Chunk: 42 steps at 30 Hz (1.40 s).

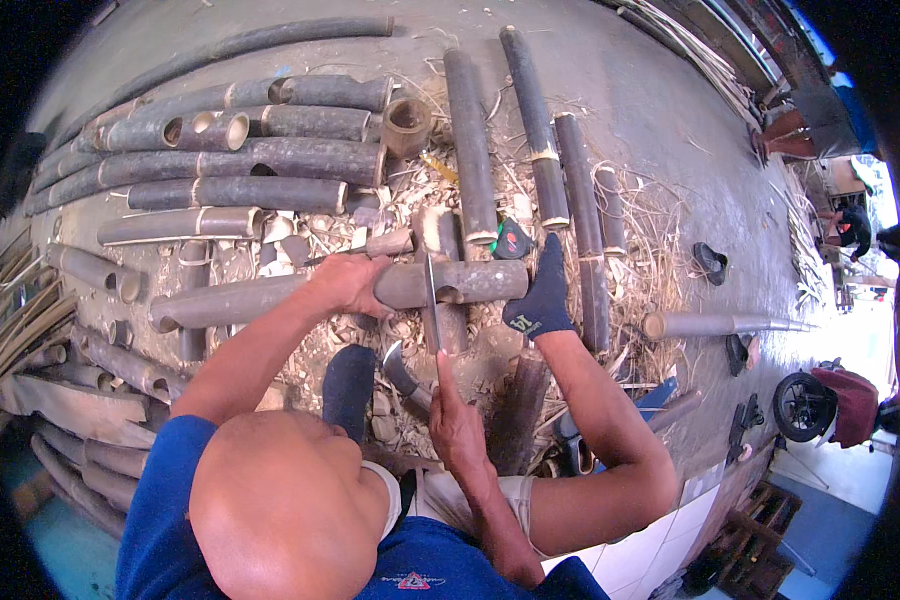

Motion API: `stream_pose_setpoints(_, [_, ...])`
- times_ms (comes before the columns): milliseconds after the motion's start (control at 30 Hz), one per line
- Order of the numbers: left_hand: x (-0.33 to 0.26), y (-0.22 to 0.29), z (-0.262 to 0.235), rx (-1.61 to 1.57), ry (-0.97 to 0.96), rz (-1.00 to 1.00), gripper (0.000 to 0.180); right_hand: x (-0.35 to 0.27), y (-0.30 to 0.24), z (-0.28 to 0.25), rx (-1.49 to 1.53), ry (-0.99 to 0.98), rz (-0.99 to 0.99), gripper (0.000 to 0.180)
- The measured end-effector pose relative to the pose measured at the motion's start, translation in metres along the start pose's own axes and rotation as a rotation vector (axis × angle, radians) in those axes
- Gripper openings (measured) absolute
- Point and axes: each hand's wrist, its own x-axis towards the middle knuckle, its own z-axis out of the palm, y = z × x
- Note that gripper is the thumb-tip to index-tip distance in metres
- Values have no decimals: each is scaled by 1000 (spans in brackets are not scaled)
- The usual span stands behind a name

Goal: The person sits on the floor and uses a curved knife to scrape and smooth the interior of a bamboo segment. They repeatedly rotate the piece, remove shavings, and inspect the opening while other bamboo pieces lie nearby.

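A thick grey-brown bamboo pole (490, 281) lies crosswise in front of me, a notch in its upper side near the right end. My left hand (355, 285) grips it left of the middle. In my right hand (457, 430) is a long thin-bladed tool (432, 305), its forefinger stretched along it. The blade lies across the pole just left of the notch, seen nearly edge-on; whether it is a saw or a knife I cannot tell. My right foot, in a dark sock (542, 295), is against the pole's right end. Below lies a curved blade (400, 370).
Several notched bamboo lengths (260, 160) lie at the far left; more poles (470, 150) point away from me. Pale shavings (620, 220) cover the floor around the work. Split strips (15, 320) are heaped at the left. A motorbike wheel (805, 407) and sandals (710, 263) are at the right.
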Motion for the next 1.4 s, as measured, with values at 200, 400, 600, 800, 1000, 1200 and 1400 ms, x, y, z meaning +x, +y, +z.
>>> stream_pose_setpoints(200, [-8,9,8,64,67,-77,90,3,1,-3,2,-20,29,73])
stream_pose_setpoints(400, [-9,2,10,33,97,16,92,-2,8,-5,-34,-29,13,73])
stream_pose_setpoints(600, [-18,8,25,18,132,-16,82,-4,11,-8,-49,-23,8,73])
stream_pose_setpoints(800, [-14,-1,23,-80,73,13,85,-3,7,-14,-132,-59,71,70])
stream_pose_setpoints(1000, [-25,3,21,-36,132,-26,90,13,6,-10,-100,-59,63,69])
stream_pose_setpoints(1200, [-24,0,23,68,234,-28,86,14,12,3,-199,-7,-29,70])
stream_pose_setpoints(1400, [-13,-12,25,-113,120,-38,81,-21,15,3,-88,10,-5,71])
